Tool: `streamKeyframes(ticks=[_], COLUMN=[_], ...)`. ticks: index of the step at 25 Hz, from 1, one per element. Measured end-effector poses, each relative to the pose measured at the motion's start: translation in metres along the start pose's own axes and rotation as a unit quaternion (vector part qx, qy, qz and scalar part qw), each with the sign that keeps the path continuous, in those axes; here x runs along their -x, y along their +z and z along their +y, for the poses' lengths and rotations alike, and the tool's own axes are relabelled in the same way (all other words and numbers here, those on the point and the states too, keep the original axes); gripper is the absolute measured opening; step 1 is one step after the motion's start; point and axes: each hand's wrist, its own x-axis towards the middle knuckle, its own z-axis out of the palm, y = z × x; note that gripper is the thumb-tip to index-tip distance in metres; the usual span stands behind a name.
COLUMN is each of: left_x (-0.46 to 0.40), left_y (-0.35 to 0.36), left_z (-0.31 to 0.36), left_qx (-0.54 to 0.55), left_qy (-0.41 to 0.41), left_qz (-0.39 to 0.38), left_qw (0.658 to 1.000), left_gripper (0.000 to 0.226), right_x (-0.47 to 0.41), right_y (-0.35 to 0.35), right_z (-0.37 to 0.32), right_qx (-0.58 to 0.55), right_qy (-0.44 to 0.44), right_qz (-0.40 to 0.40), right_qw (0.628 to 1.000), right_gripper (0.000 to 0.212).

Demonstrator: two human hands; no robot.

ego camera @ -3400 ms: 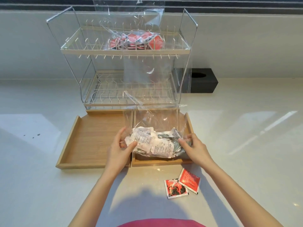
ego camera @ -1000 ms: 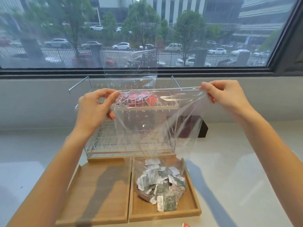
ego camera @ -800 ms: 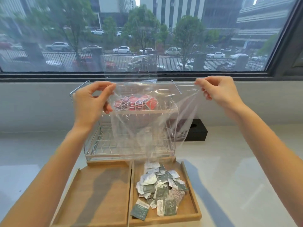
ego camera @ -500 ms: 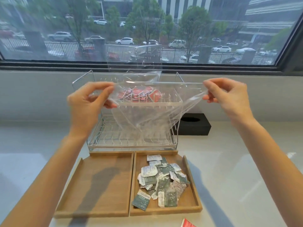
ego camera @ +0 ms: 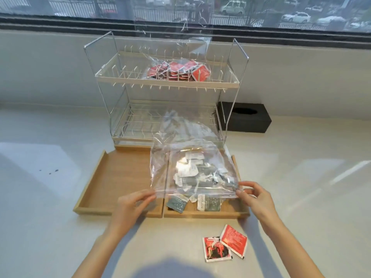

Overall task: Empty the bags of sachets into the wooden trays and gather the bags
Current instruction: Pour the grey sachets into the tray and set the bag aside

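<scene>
Head view: left hand and right hand each pinch a near corner of the empty bag — stretched crosswise over the right tray.

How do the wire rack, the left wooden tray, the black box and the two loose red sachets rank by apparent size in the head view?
1. wire rack
2. left wooden tray
3. black box, though it sits farther back
4. red sachets

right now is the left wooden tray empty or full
Empty: the left wooden tray shows only bare wood, while the sachets lie in the right tray.
</scene>
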Motion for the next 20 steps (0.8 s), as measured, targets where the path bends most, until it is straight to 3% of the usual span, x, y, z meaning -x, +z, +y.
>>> streamKeyframes(ticks=[2, 4, 7, 10, 12, 14, 20], left_x=[0.010, 0.011, 0.004, -0.009, -0.023, -0.041, -0.097], left_y=[0.007, 0.010, 0.007, 0.002, 0.000, 0.001, 0.014], left_z=[-0.015, -0.020, -0.015, -0.007, -0.003, 0.000, 0.004], left_qx=[-0.009, -0.043, -0.067, -0.093, -0.084, -0.063, 0.072], left_qy=[-0.045, -0.049, -0.047, -0.032, -0.044, -0.087, -0.264], left_qz=[-0.034, -0.058, -0.033, -0.001, 0.053, 0.103, 0.076], left_qw=[0.998, 0.996, 0.996, 0.995, 0.994, 0.989, 0.959], left_gripper=[0.053, 0.036, 0.011, 0.043, 0.040, 0.025, 0.044], right_x=[0.002, 0.002, -0.001, -0.012, -0.025, -0.042, -0.106], right_y=[0.002, 0.001, -0.001, -0.005, -0.008, -0.007, 0.019], right_z=[0.016, 0.025, 0.019, 0.004, -0.008, -0.022, -0.045], right_qx=[0.024, 0.062, 0.089, 0.160, 0.190, 0.181, 0.196], right_qy=[0.025, 0.047, 0.062, 0.020, -0.022, -0.031, 0.050], right_qz=[-0.001, -0.006, -0.023, -0.008, 0.020, 0.021, -0.057], right_qw=[0.999, 0.997, 0.994, 0.987, 0.981, 0.983, 0.978], right_gripper=[0.019, 0.022, 0.016, 0.024, 0.028, 0.030, 0.046])
